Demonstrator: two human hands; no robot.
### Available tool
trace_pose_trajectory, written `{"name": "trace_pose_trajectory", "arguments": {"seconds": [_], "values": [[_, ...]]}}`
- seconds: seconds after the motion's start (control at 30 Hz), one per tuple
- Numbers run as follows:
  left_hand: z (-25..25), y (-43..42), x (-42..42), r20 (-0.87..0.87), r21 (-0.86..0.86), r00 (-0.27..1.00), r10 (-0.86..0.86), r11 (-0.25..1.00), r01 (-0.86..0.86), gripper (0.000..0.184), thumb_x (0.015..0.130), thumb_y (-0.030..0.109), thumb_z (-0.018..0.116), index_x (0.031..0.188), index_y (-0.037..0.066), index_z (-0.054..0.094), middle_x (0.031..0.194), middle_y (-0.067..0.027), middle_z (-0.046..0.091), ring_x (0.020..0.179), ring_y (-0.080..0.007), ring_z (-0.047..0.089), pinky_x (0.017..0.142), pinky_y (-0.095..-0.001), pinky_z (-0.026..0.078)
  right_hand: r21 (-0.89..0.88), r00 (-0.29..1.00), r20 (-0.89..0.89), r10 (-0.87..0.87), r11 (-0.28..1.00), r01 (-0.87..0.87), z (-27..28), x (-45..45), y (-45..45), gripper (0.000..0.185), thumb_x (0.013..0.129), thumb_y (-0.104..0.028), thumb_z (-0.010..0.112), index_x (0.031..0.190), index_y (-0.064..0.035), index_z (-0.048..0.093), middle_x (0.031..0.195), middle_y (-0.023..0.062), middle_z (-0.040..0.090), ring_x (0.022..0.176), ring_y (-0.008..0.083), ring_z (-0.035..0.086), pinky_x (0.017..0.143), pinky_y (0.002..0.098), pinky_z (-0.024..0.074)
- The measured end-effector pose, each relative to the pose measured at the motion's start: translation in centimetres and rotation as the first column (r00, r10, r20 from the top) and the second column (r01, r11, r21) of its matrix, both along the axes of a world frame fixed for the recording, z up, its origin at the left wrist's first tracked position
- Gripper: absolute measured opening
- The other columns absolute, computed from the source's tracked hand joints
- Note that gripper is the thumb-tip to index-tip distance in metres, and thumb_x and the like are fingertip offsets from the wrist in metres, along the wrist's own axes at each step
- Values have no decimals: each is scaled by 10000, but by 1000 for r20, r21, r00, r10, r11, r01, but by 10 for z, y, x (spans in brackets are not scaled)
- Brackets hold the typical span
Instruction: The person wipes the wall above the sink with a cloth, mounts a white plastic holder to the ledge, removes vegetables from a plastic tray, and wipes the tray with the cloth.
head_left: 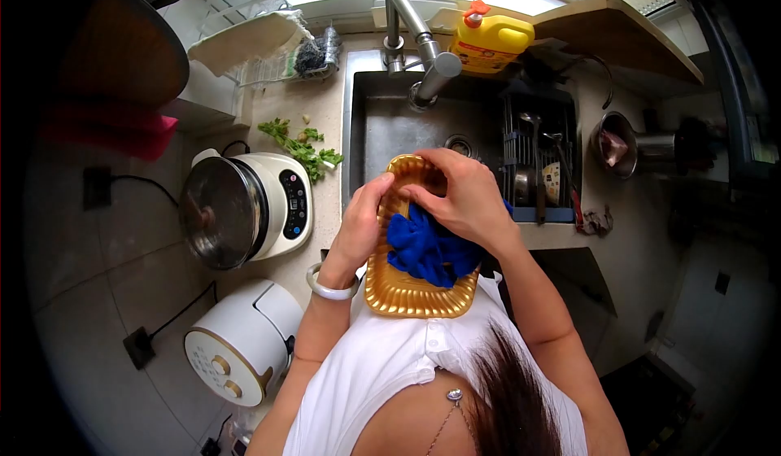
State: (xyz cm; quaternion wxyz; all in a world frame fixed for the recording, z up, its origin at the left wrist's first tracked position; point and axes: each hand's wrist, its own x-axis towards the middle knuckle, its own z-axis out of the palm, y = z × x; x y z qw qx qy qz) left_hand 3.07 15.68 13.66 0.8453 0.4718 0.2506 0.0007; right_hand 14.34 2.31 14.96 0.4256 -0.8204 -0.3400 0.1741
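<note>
A gold tray (382, 297) with fluted edges is held upright-ish against the front of the white shirt, near the sink. My left hand (358, 224) grips its left rim, with the thumb near the upper corner. At the tray's upper right, my right hand (464, 196) has its fingers curled over the rim and its thumb inside. A crumpled blue cloth (431, 248) lies in the tray, partly beneath my right hand. Whether my right hand also pinches the cloth is not visible.
The steel sink (399, 130) has a faucet (415, 25) behind it and a dish rack (521, 163) at its right. Left of it are leafy greens (305, 147), a cooker (277, 204) and a white appliance (244, 338). A yellow bottle (492, 43) stands behind.
</note>
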Motion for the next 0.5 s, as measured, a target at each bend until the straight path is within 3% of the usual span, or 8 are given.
{"name": "trace_pose_trajectory", "arguments": {"seconds": [0.27,0.5], "values": [[4,-3,3,-25,20,1000,-10,1000,11,422,1031,251,362,1145,-52,633,1078,-99,685,974,-145,635,896,-277,484,-24,994,106,17,1000,-14,9,0,-3,408,754,-258,780,1066,-17,677,935,172,700,860,369,675,767,426,541],[1,1,2,-25,17,1000,-19,1000,20,419,1030,258,368,1102,-52,642,1052,-94,688,957,-141,632,882,-274,483,-59,995,95,22,998,-16,3,0,-3,413,765,-260,777,1083,-21,666,975,169,696,864,370,672,759,428,538]]}}
